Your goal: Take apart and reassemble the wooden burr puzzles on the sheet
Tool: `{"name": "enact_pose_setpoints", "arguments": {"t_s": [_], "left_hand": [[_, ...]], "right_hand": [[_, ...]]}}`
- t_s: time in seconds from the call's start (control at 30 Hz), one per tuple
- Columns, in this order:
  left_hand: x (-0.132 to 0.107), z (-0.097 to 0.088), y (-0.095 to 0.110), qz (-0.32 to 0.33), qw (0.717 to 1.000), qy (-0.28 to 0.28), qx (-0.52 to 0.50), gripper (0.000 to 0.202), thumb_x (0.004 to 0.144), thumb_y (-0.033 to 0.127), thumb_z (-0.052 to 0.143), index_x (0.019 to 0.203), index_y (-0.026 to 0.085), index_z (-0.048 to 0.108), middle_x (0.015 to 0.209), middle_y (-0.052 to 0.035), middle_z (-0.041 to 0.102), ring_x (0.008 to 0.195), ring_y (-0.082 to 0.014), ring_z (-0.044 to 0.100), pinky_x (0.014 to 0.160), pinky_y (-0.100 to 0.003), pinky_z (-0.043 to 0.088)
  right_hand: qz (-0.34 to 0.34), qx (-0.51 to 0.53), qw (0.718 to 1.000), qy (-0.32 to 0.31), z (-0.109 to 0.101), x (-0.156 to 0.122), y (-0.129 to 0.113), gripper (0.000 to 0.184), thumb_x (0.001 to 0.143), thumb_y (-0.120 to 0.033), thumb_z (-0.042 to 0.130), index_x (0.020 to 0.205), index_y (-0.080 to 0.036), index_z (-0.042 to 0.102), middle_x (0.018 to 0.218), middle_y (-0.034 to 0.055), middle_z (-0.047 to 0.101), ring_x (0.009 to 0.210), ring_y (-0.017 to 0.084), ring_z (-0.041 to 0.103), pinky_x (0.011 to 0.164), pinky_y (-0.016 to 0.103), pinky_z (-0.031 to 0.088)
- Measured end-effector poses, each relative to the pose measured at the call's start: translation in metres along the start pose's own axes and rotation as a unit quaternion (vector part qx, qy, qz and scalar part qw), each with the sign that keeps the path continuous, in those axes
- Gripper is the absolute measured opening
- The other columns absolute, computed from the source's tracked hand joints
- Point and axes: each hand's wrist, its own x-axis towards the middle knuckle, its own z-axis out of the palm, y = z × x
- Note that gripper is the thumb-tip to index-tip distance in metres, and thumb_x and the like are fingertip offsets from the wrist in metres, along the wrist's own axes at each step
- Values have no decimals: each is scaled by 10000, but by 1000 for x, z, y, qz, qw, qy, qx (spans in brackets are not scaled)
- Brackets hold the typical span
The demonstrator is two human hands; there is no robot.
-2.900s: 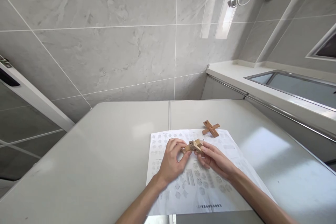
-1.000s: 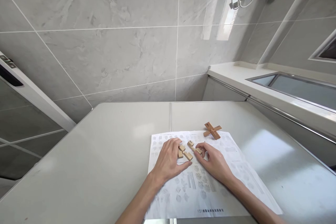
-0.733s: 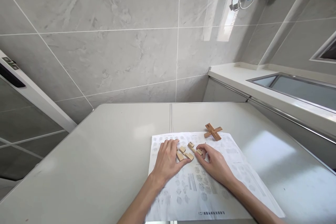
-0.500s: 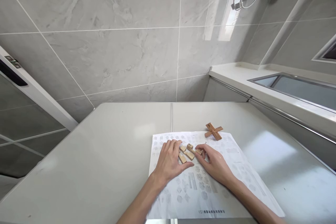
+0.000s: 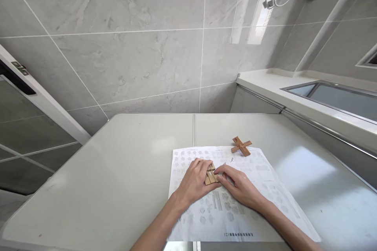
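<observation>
Several light wooden puzzle pieces [image 5: 210, 176] lie pressed side by side on a printed instruction sheet [image 5: 235, 219]. My left hand [image 5: 194, 182] curls against their left side, its fingers and thumb around them. From the right, my right hand [image 5: 237, 183] pinches the same pieces with its fingertips. A darker wooden cross-shaped puzzle [image 5: 241, 146] rests apart at the sheet's far edge, touched by neither hand.
The sheet lies on a pale grey table [image 5: 118, 172] set against a grey tiled wall. To the right runs a white counter [image 5: 265, 80] with a steel sink [image 5: 338, 96]. A white-framed glass door [image 5: 35, 106] stands on the left.
The pieces were held together in the air, then lay spread loose on the sheet. Both hands have now pushed them together into one flat cluster, slightly nearer me.
</observation>
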Motion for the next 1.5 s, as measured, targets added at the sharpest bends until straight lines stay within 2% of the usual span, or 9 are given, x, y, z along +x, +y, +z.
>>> {"name": "enact_pose_setpoints", "arguments": {"t_s": [0.1,0.2,0.33,0.5,0.73,0.93,1.17,1.33,1.5], "left_hand": [[0,0,0,-7,1000,-1,-16,498,871,396,841,1270,293,560,1183,-52,685,1126,-298,625,885,-436,578],[2,-6,-10,-25,999,25,-9,566,821,385,881,1287,294,574,1176,-50,686,1125,-303,634,905,-452,583],[7,-25,-37,-96,986,130,25,553,816,347,875,1285,277,590,1190,-53,694,1140,-294,641,949,-454,575],[6,-44,-66,-157,963,207,76,419,865,345,800,1226,272,599,1175,-51,719,1134,-303,634,912,-456,577],[4,-44,-76,-170,955,221,106,407,862,367,795,1200,268,593,1174,-53,729,1116,-311,633,908,-458,568],[4,-43,-76,-170,946,218,166,352,893,362,727,1197,249,589,1133,-79,725,1048,-330,634,929,-514,541],[6,-33,-50,-79,957,214,179,422,944,286,667,1345,257,540,1457,-141,546,1392,-373,501,1118,-582,472],[5,-18,-13,35,983,117,138,368,999,217,579,1360,273,533,1460,-131,539,1369,-327,538,1130,-540,489],[2,-8,-3,86,990,47,102,324,982,151,553,1275,285,589,1427,-126,577,1287,-324,604,1015,-514,563]], "right_hand": [[31,16,999,10,2,0,4,273,1099,-465,455,1140,-295,665,923,23,729,742,229,635,708,350,504],[68,41,996,47,5,1,11,320,1095,-518,449,1265,-293,600,1046,49,740,688,211,599,684,362,506],[82,87,990,73,7,2,17,378,1100,-543,418,1368,-288,497,1131,69,725,755,213,632,734,377,539],[91,53,993,50,7,2,15,375,1092,-560,425,1339,-298,529,1077,57,728,734,215,610,715,377,530],[81,35,995,38,6,2,15,349,1089,-528,420,1294,-287,569,1026,61,742,730,225,621,673,360,519],[70,31,997,33,5,3,15,337,1082,-517,421,1231,-288,617,953,49,755,660,214,596,629,348,490],[84,141,984,75,3,8,17,404,1045,-603,511,1124,-237,663,933,70,752,702,207,634,671,353,546],[110,295,935,165,-6,12,14,500,977,-623,633,1302,-252,551,1058,75,736,608,160,583,526,294,448],[132,382,882,241,-15,13,21,659,950,-493,723,1514,-378,403,1258,76,721,609,139,582,529,293,480]]}}
